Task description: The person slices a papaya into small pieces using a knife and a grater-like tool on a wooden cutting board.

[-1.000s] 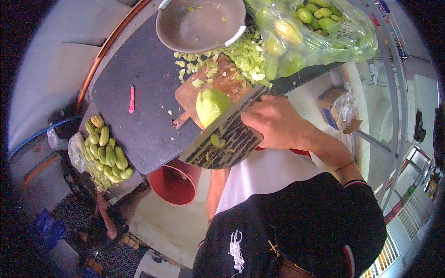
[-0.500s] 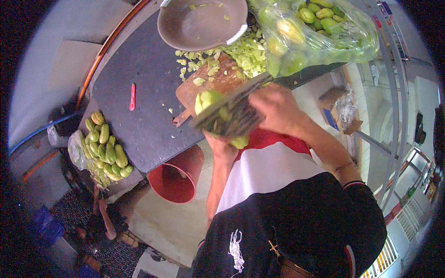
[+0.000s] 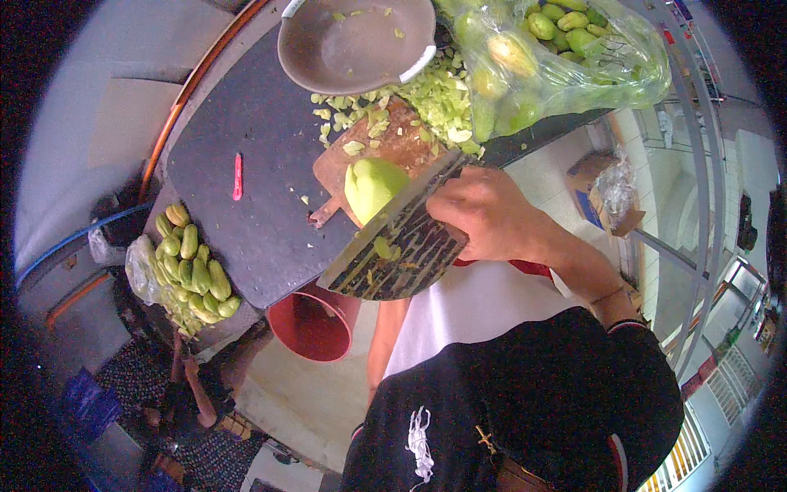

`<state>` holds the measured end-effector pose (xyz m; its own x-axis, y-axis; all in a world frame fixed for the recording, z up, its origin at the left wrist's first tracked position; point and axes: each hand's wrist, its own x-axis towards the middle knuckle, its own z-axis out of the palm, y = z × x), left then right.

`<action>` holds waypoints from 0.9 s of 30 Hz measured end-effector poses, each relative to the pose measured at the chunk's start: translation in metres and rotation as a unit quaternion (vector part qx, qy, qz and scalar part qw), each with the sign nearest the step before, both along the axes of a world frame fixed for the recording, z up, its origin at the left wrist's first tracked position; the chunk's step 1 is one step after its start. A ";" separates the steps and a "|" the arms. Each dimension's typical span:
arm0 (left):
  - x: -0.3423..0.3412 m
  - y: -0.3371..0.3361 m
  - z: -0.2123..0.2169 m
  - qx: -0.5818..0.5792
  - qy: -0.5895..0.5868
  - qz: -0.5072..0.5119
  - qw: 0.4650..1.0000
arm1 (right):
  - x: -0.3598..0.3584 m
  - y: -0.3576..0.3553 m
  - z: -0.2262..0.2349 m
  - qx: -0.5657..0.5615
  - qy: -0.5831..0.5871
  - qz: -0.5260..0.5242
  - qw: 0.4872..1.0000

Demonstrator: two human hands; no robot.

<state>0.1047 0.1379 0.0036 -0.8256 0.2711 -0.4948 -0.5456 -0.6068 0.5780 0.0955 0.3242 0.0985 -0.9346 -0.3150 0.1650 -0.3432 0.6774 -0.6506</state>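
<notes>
My right hand (image 3: 484, 211) is closed around a wide, dark-bladed cleaver (image 3: 385, 258), its blade slanting across the front of me, with bits of green flesh stuck on it. Behind the blade's upper edge shows a smooth pale green fruit (image 3: 370, 189) that looks like a chayote. The blade covers my left hand and the fruit's lower part; only my left forearm (image 3: 384, 344) shows below. Just beyond lies a wooden cutting board (image 3: 334, 168) with a short handle, partly covered by chopped pale green pieces (image 3: 443, 102).
A grey-brown basin (image 3: 352, 49) stands at the table's far side, beside a clear bag (image 3: 566, 90) of green fruits. Several more fruits (image 3: 194, 271) are heaped at the left corner, near a pink-handled tool (image 3: 238, 176). A red bucket (image 3: 316, 328) stands below the near edge. Another person (image 3: 193, 385) is lower left.
The cleaver has swung lower and its blade now faces me more broadly, hiding my left hand, which showed under the fruit before. More of the fruit stands out above the blade.
</notes>
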 end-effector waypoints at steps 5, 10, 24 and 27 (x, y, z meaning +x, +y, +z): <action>0.004 -0.004 -0.006 0.016 -0.019 0.003 1.000 | -0.001 -0.002 -0.012 -0.029 0.024 -0.013 0.999; 0.009 -0.010 -0.015 0.027 -0.043 0.008 0.999 | 0.000 -0.006 -0.028 -0.043 0.058 -0.030 0.997; -0.014 0.003 0.013 -0.086 0.176 0.015 0.981 | 0.013 0.023 -0.073 0.026 0.005 -0.121 0.992; 0.013 -0.005 -0.002 -0.019 -0.003 0.029 0.999 | 0.003 0.004 -0.039 -0.028 0.052 -0.068 0.996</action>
